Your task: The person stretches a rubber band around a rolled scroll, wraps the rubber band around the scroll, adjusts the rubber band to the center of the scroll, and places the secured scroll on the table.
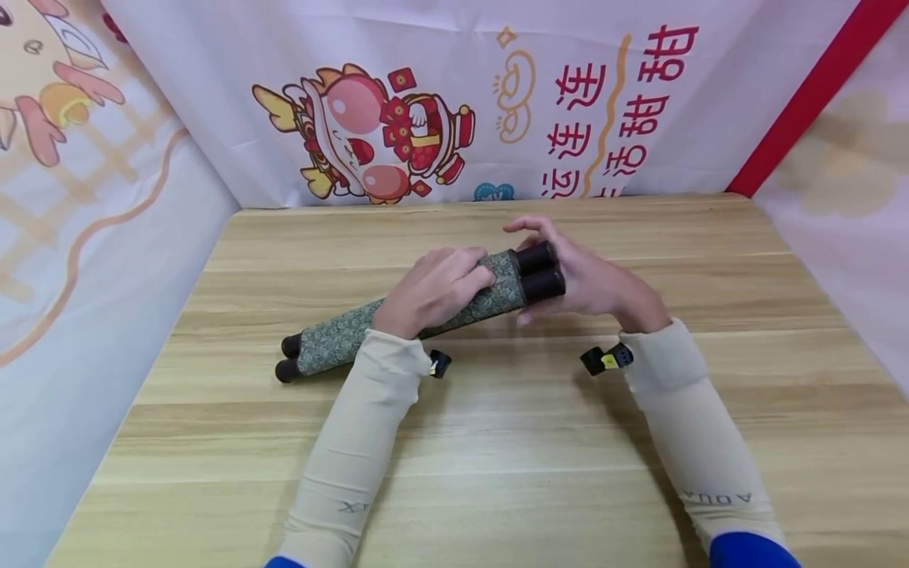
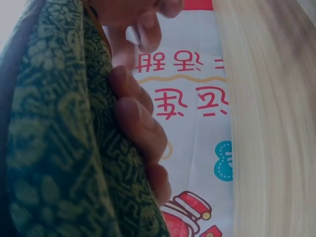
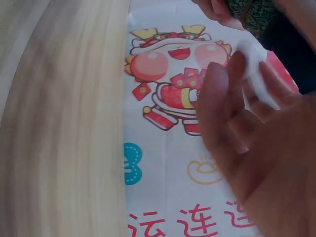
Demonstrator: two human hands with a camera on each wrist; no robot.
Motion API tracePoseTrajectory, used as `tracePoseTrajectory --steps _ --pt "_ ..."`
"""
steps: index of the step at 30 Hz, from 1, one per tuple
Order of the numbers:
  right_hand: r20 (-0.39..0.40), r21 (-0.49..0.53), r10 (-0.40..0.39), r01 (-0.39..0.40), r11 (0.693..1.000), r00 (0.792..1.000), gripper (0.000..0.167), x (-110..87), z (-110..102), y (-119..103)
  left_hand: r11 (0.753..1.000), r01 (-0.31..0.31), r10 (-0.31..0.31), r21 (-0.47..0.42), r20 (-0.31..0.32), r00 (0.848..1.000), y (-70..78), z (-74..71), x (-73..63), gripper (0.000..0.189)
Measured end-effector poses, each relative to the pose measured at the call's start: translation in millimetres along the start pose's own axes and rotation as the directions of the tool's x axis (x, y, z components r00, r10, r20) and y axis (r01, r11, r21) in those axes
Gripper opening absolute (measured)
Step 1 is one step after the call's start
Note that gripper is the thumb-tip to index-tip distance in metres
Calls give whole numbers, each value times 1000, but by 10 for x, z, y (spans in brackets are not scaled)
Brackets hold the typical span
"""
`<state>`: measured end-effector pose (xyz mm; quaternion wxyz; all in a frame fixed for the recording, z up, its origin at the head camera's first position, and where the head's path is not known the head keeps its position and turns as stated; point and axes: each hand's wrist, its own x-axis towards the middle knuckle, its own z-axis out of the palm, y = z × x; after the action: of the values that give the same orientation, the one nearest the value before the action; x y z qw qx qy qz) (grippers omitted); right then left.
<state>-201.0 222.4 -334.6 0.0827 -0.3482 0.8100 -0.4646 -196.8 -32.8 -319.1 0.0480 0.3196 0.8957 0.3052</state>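
A scroll point(image 1: 337, 341) rolled on two side-by-side rods, covered in green patterned brocade, lies slantwise above the table, its right end raised. My left hand point(image 1: 433, 288) grips it near the middle from above. In the left wrist view, the brocade point(image 2: 54, 138) fills the left side and the curled left fingers point(image 2: 140, 123) show beside it. Around the dark rod ends point(image 1: 543, 284) at the right, my right hand point(image 1: 592, 276) holds its thumb and fingers spread. In the right wrist view that hand point(image 3: 261, 148) is loosely bent and blurred; any contact with the rods is unclear.
The wood-grain table point(image 1: 511, 473) lies beneath both arms. A white printed cloth point(image 1: 213, 102) with a cartoon figure and red characters hangs behind its far edge. Small black cameras point(image 1: 607, 360) are worn at the wrists.
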Motion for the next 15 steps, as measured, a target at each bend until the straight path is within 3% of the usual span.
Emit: tracePoseTrajectory --steps 3,6,8,10,11,15 --pt "25 -5 51 -51 999 998 100 0 -3 14 1000 -27 27 -10 3 1000 4 18 -7 24" --pt "-25 -11 153 -153 988 988 65 -14 -27 -11 1000 -23 23 14 3 1000 9 35 -6 23" --pt "-80 28 260 -258 966 962 45 -25 -52 -55 999 4 -4 49 -6 1000 2 41 5 24" --pt "-122 79 366 -359 930 922 36 -37 -74 -119 994 41 -40 101 -20 999 -14 48 21 31" --pt "-135 117 407 -393 912 904 37 -38 -78 -154 990 61 -58 126 -28 998 -24 53 29 36" --pt "-141 162 462 -440 883 876 68 6 -21 -257 975 117 -107 190 -62 992 -66 86 51 62"
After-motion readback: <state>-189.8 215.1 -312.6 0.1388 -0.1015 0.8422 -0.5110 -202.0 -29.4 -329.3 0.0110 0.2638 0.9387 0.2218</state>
